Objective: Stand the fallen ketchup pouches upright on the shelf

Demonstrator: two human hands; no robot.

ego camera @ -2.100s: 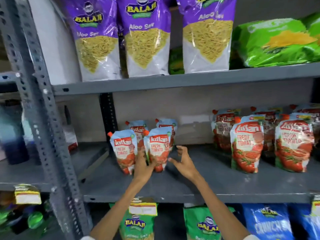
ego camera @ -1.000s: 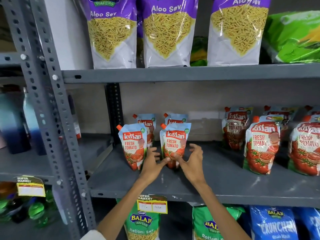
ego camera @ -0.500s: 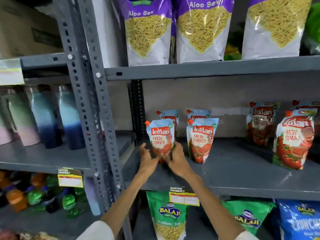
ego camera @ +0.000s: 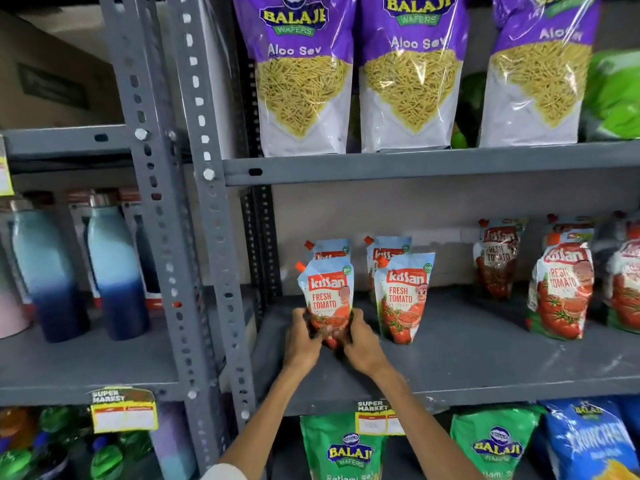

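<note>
On the grey middle shelf [ego camera: 467, 368] stand several Kissan ketchup pouches, all upright. The front-left pouch [ego camera: 329, 292] is held at its base from both sides: my left hand [ego camera: 304, 337] grips its left lower edge and my right hand [ego camera: 360, 341] its right lower edge. A second small pouch [ego camera: 403, 299] stands just to the right, untouched. Two more small pouches [ego camera: 384, 249] stand behind these. Larger ketchup pouches [ego camera: 561, 289] stand further right.
A perforated grey upright post [ego camera: 207, 237] borders the shelf on the left. Blue bottles [ego camera: 110, 271] fill the neighbouring bay. Purple Aloo Sev bags [ego camera: 304, 74] sit on the shelf above, green and blue snack bags [ego camera: 343, 448] below.
Both hands left the front-right small pouch and moved left onto the front-left pouch, now gripping its base. The camera view shifted left and closer.
</note>
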